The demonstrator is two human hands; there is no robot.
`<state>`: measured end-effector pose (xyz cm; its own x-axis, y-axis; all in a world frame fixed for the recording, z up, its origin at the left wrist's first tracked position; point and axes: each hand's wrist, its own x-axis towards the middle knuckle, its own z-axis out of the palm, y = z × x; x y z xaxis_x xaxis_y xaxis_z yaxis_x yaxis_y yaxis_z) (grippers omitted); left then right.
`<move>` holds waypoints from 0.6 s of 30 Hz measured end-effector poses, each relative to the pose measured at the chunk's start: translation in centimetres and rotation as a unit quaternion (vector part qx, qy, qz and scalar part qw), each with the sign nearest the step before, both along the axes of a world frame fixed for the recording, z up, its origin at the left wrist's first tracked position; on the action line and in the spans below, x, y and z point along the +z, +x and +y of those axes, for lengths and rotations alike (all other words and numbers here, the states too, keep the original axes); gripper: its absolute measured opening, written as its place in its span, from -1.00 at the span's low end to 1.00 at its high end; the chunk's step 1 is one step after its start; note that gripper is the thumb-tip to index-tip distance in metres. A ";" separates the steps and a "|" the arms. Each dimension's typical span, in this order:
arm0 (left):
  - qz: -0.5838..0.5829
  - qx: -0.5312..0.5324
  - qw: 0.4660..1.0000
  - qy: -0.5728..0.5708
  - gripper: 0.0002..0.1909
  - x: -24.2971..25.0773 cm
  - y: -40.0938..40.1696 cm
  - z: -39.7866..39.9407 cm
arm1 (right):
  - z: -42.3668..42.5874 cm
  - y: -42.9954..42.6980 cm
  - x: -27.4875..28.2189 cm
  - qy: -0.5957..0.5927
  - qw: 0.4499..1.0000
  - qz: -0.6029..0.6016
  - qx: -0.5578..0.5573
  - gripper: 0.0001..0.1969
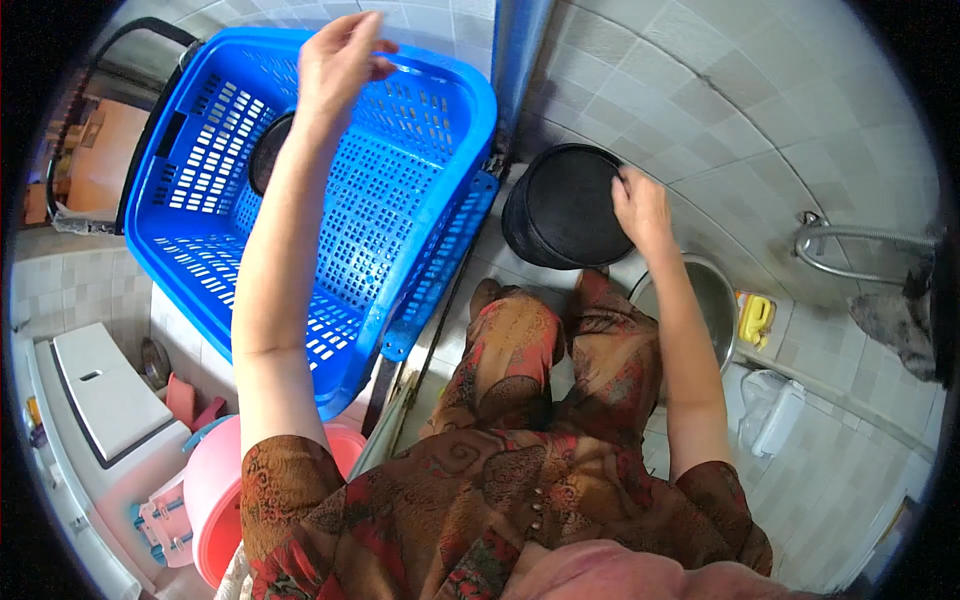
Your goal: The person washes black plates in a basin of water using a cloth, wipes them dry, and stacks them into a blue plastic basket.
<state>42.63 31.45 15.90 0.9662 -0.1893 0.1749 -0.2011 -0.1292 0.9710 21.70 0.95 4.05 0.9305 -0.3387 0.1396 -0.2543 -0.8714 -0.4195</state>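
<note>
Fingers apart and slightly blurred, my left hand [341,67] is raised over the far rim of a blue plastic laundry basket [382,217], with nothing visible in it. The basket has slotted walls and a perforated bottom. A dark round object [271,154] sits inside, partly covered by my left forearm. My right hand [645,206] grips the rim of a black bucket [574,202], which is tilted on the tiled floor near my feet. Its dark inner side or base faces up; I cannot tell which.
A metal basin [697,300] stands right of my legs, with a yellow plastic bottle [756,319] beyond it. A shower hose [855,236] hangs from the right wall. Pink tubs [214,495] and a white lidded bin [112,390] are at left. The tiled wall [645,67] curves behind the bucket.
</note>
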 end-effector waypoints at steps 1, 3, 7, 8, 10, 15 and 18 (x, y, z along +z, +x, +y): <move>-0.023 -0.025 0.999 0.013 -0.62 1.1 -1.8 -2.3 | -3.4 -1.6 -2.5 -0.072 0.990 0.120 -0.020 -0.80; -0.018 -0.131 0.991 0.014 -0.64 2.1 -3.9 -6.0 | -7.3 -4.0 -6.7 -0.118 0.968 0.216 -0.050 -0.73; -0.176 -0.251 0.925 0.223 -0.68 2.0 -9.6 -13.4 | -9.6 -5.8 -11.4 0.322 0.877 0.249 -0.253 -0.64; -0.191 -0.248 0.911 0.270 -0.68 0.9 -11.3 -14.5 | -8.7 -5.7 -11.9 0.408 0.852 0.220 -0.244 -0.64; -0.143 -0.241 0.883 0.376 -0.66 -1.5 -13.6 -16.2 | -7.6 -5.9 -11.9 0.494 0.815 0.187 -0.239 -0.64; 0.025 -0.149 0.917 0.370 -0.63 -13.2 -16.2 -16.4 | -8.4 -6.3 -9.9 0.389 0.869 0.160 -0.261 -0.70; 0.096 -0.122 0.910 0.385 -0.47 -19.6 -18.0 -14.8 | -7.0 -7.0 -7.9 0.282 0.934 0.035 -0.217 -0.71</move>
<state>24.61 16.61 -3.71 0.8776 -0.3976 -0.2678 -0.1519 -0.7605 0.6313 14.67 -6.06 -3.86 0.6880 -0.6880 -0.2308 -0.5768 -0.3254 -0.7493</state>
